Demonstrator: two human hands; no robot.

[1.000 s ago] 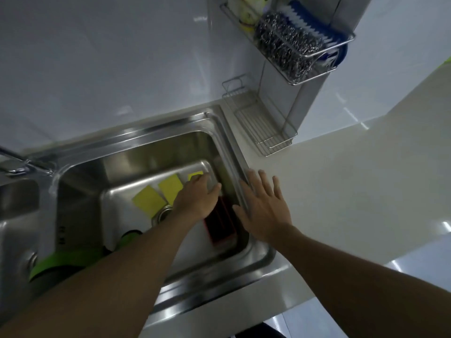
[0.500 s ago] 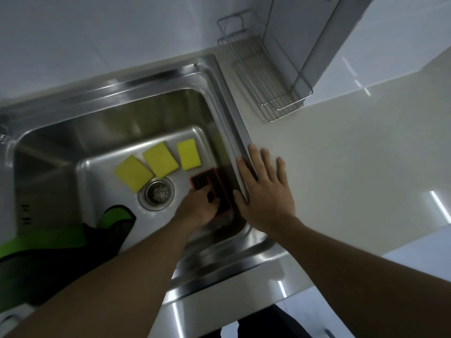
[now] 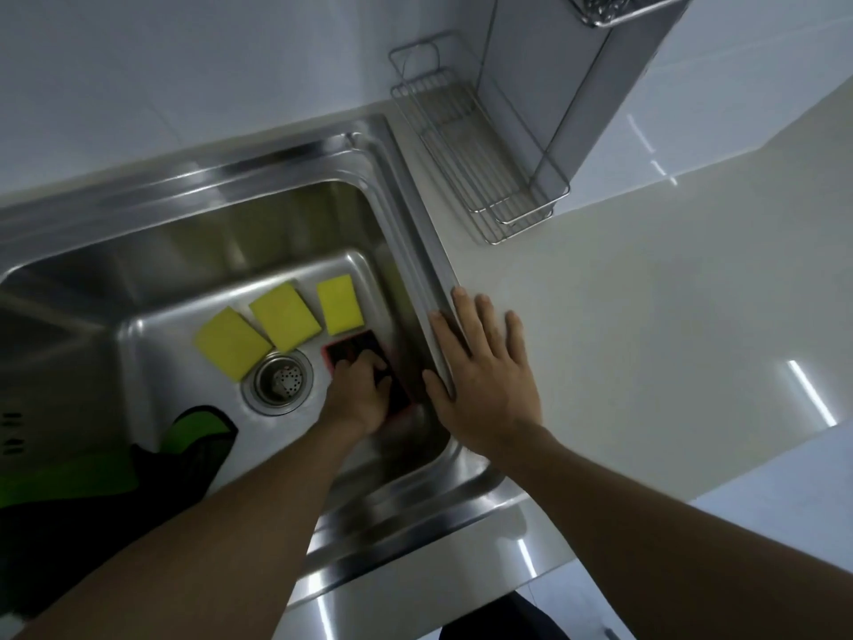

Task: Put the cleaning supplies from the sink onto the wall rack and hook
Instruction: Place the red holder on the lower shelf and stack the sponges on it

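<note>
In the steel sink [image 3: 194, 210] lie three yellow sponges: one on the left [image 3: 231, 342], one in the middle [image 3: 285, 316], one on the right [image 3: 339, 304]. A dark scrubbing pad with a red edge [image 3: 354, 346] lies at the sink's right wall. My left hand [image 3: 357, 390] is down in the sink with its fingers curled on that pad. My right hand [image 3: 484, 381] lies flat and open on the sink's right rim and the counter. The wire wall rack's lower shelf [image 3: 475, 177] stands beyond the sink's far right corner; the upper shelf [image 3: 614, 11] shows at the top edge.
A green and black glove [image 3: 194, 436] lies at the sink's lower left. The drain strainer [image 3: 279, 380] sits mid-floor. A pale counter [image 3: 646, 293] stretches to the right, ending at a front edge.
My left hand moved from the right yellow sponge back to the dark pad and curled its fingers on it. The view tilted down, so the upper rack left the frame.
</note>
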